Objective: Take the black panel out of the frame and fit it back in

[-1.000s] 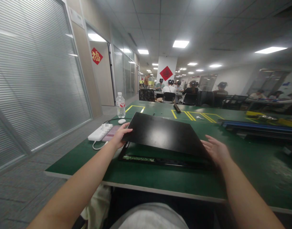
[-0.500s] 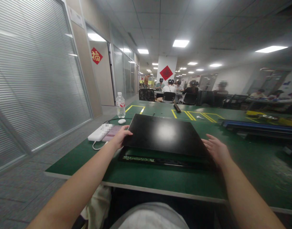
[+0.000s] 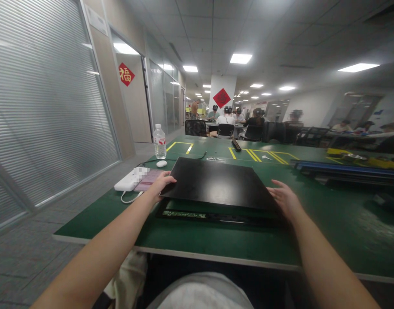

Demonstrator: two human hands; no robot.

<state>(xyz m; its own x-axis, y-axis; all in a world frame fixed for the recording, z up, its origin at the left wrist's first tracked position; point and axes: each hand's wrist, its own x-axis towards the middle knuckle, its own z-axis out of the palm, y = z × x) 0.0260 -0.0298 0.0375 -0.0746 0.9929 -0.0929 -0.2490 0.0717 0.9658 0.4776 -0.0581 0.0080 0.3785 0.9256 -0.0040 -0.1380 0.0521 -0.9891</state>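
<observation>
A flat, black, glossy panel [image 3: 216, 182], like a display screen, is held level just above the green table. My left hand [image 3: 163, 182] is closed on its left edge, thumb on top and fingers below. At the right edge, my right hand [image 3: 285, 199] supports the panel, its fingers against the side and partly hidden, thumb stretched out. Under the near edge of the panel lies a dark strip with a green circuit board [image 3: 184, 214]; the rest of that part is hidden by the panel.
On the left stand a water bottle [image 3: 160, 142], a small white case [image 3: 161, 164], a white power bank [image 3: 124, 182] with a cable and a pinkish phone-like slab [image 3: 147, 180]. Long dark bars [image 3: 348, 169] lie at the right. Yellow tape marks [image 3: 255, 155] and a dark strip [image 3: 236, 145] are farther back.
The far edge of the panel has dipped slightly, and its bright reflection has dimmed. Both hands keep their places at its sides. The view has shifted a little to the right.
</observation>
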